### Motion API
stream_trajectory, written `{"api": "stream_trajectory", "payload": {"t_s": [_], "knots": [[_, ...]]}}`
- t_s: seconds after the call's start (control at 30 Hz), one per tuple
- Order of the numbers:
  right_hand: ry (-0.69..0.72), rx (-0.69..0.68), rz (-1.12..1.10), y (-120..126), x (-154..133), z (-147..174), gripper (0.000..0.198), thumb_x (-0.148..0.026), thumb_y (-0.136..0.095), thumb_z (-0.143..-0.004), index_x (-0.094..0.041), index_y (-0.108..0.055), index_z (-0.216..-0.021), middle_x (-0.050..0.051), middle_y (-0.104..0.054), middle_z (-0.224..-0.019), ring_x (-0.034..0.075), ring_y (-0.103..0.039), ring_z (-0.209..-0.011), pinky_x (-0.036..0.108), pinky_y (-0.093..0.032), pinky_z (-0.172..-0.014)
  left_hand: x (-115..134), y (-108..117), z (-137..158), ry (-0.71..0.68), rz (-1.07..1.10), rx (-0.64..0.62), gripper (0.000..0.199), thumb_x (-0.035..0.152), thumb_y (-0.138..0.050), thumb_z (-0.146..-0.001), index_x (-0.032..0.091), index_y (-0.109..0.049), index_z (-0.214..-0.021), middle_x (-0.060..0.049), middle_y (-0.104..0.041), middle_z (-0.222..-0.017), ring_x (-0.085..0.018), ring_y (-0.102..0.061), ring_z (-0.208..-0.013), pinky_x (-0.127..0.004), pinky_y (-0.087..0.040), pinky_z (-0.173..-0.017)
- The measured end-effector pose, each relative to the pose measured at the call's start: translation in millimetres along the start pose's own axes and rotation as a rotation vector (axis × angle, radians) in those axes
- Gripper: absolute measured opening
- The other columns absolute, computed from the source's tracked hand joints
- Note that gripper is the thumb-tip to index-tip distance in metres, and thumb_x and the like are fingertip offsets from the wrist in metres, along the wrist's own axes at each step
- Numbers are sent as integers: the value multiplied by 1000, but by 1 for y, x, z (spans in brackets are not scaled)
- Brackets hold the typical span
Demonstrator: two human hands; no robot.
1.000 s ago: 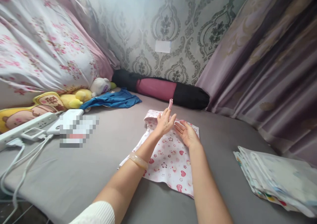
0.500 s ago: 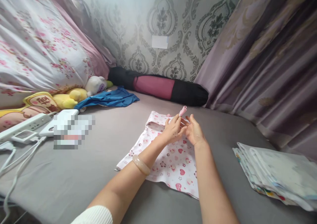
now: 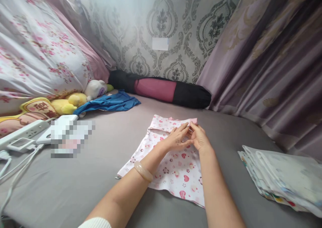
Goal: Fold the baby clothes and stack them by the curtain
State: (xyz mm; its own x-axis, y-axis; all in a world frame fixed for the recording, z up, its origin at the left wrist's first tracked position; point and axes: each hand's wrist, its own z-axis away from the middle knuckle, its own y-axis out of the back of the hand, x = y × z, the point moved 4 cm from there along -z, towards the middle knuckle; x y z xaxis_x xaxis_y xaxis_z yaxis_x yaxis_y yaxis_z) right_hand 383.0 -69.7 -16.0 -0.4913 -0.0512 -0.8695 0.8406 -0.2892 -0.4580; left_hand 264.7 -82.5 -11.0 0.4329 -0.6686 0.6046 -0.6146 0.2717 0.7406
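A white cloth printed with pink hearts and small flowers lies flat on the grey bed sheet. Its far edge is folded over into a band with a pink end at the right. My left hand rests on the band's near side, fingers stretched forward and slightly apart. Close beside it, my right hand has its fingertips bent onto the pink end of the band, gripping the fabric there. The two hands' fingers overlap, so the right thumb is partly hidden.
A folded stack of pale cloths lies at the right. To the left are a white power strip with cables, yellow and white plush toys and a blue cloth. A black and pink roll lies along the wall.
The pink end, which stuck up rolled between my fingers, now lies flattened along the band. My right hand's spread fingers have closed onto it; my left hand has lowered slightly.
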Motion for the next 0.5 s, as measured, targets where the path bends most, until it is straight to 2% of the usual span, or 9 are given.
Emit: {"api": "stream_trajectory", "payload": {"t_s": [0.13,0.23,0.3,0.37,0.5], "knots": [[35,116,16,13,7,-7,15,-11,-70,-76,-19,-58,-78,-2,-66,-66,14,-66,-59,27,-60,-62,-1,1,0,-12,38,-39,61,48,-53,-90,25,-41,-145,-10,-29,-158,-25,-29,-144,-43,-29,-116],[45,160,33,20,10,-11,16,-6,-67,-76,-19,-59,-80,-1,-68,-69,14,-67,-61,29,-61,-66,-11,7,-2,41,52,43,50,47,-45,-94,19,-53,-135,-13,-43,-150,-23,-42,-137,-35,-35,-112],[52,187,66,24,10,-12,17,-4,-63,-76,-19,-60,-83,-1,-70,-72,13,-68,-63,28,-61,-66,-23,14,-3,131,-4,163,43,38,-39,-97,16,-55,-131,-13,-51,-143,-20,-48,-132,-34,-35,-111],[55,237,112,28,11,-14,21,-2,-61,-76,-19,-60,-88,-1,-69,-71,12,-67,-62,27,-61,-65,-38,23,0,257,-123,258,39,24,-36,-96,16,-54,-130,-12,-54,-140,-20,-47,-132,-38,-30,-114],[86,380,266,43,10,-19,36,-4,-62,-74,-19,-58,-106,-2,-68,-72,14,-67,-61,31,-61,-66,-65,34,13,462,-367,243,47,8,-39,-86,13,-50,-131,-15,-48,-145,-25,-37,-140,-50,-20,-117]]}}
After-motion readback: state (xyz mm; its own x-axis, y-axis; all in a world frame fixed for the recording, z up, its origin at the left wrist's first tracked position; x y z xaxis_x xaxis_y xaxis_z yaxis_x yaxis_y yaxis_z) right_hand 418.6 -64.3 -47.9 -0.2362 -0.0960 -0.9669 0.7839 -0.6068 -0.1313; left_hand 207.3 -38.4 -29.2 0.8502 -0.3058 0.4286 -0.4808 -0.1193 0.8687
